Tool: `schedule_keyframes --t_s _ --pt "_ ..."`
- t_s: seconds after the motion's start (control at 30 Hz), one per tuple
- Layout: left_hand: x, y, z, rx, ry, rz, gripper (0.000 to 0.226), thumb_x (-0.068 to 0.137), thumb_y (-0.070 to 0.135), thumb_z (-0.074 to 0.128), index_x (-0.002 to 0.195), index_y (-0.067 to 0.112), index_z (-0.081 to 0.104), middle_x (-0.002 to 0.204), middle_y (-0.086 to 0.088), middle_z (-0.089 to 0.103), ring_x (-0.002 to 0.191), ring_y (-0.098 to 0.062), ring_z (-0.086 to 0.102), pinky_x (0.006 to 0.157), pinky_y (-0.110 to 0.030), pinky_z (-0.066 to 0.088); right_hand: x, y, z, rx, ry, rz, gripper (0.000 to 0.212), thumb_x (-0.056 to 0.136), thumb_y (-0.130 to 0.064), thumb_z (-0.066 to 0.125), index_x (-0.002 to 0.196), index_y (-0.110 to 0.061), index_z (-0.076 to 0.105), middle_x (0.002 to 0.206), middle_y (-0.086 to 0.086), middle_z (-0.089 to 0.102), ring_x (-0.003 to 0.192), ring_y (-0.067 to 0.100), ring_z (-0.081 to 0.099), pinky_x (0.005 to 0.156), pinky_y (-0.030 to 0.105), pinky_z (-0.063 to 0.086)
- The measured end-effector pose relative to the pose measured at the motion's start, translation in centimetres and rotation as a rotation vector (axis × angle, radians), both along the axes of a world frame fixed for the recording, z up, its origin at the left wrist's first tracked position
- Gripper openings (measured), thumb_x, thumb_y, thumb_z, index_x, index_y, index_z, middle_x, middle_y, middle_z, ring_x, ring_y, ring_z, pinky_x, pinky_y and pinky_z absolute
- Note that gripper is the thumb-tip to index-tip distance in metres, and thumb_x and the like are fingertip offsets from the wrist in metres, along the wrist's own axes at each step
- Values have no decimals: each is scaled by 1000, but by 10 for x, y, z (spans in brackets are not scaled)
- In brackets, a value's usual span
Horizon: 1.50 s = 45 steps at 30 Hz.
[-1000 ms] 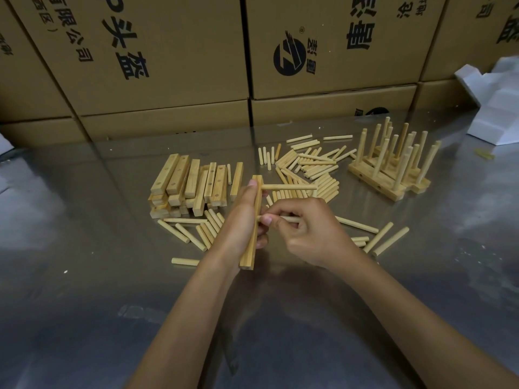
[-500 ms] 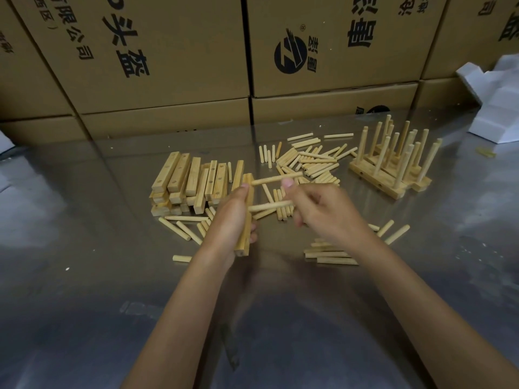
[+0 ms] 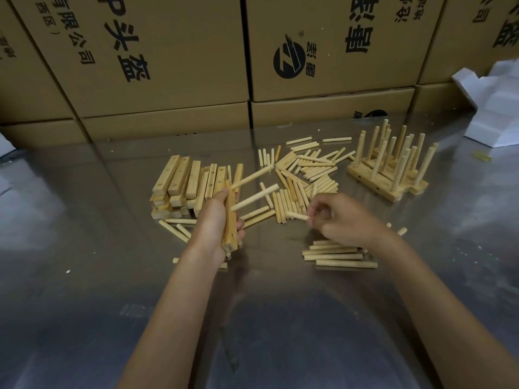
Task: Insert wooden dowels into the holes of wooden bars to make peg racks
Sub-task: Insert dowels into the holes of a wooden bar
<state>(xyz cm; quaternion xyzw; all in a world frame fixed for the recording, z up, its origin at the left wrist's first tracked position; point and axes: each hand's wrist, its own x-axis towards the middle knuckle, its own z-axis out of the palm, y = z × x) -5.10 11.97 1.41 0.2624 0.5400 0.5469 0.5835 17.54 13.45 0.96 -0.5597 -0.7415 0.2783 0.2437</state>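
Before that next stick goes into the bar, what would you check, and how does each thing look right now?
1. Left hand grips the bar firmly: ok.
2. Two dowels already stand out of the bar: ok.
3. A free hole near the bar's lower end is open: ok.
4. Right hand pinches a fresh dowel: ok.
5. That dowel is lined up with the hole: not ok, it is off to the side of the bar.
6. Dowels fully seated: cannot tell.
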Motion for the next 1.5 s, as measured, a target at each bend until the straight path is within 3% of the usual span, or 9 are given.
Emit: schedule_keyframes --t_s 0.13,0.33,0.47,0.63,0.93,1.13,1.23,1.37,1.5 --pt "2 -1 3 -7 -12 29 33 104 40 43 109 14 63 64 1 45 45 -11 40 36 -20 33 -28 -21 12 -66 320 279 12 95 -8 61 97 -19 62 76 -8 65 78 9 58 75 30 44" --pt "4 -2 3 -6 -31 71 37 103 40 47 111 11 68 72 -1 48 49 -11 43 46 -21 41 -56 -44 9 172 259 401 25 94 1 56 106 -11 74 72 -38 60 68 -19 55 59 1 37" --pt "9 -2 0 -28 -7 58 36 102 46 47 109 17 67 77 -3 54 61 -17 52 62 -33 49 -62 -44 8 338 121 353 22 92 -12 63 108 -22 76 93 -12 67 77 -3 57 64 11 39" --pt "15 -1 -3 -44 82 100 42 101 52 44 119 22 67 87 -4 60 71 -19 57 61 -30 48 -63 -43 6 366 55 337 14 93 -21 65 102 -23 76 96 -12 74 78 8 65 66 23 48" --pt "23 -2 -3 150 270 112 34 103 51 37 123 34 58 96 3 54 74 -14 49 62 -29 45 -62 -44 3 167 70 249 35 101 -26 53 69 -25 69 47 -28 53 45 -1 49 47 12 31" --pt "26 -5 -3 164 274 87 35 104 50 36 130 37 54 126 3 56 99 -19 60 88 -39 53 -66 -43 3 167 109 247 26 100 -33 54 92 -20 75 82 -11 74 76 18 69 71 39 54" --pt "25 -5 -3 119 216 80 41 102 52 39 132 29 56 118 -1 56 82 -19 55 80 -37 51 -64 -45 3 264 50 285 12 93 -38 64 87 -30 70 73 -41 60 60 -3 59 60 14 39" --pt "16 -4 -2 62 176 42 43 101 55 40 131 32 61 126 -6 63 97 -28 62 91 -44 53 -65 -47 4 342 -29 346 8 91 -30 64 94 -33 57 66 -10 62 58 6 53 52 14 29" --pt "16 -4 -2 90 217 0 45 100 55 39 133 32 60 147 -14 51 85 -20 58 85 -40 50 -66 -49 5 393 -65 338 9 93 -30 61 90 -29 53 66 -3 63 56 14 49 52 25 32"
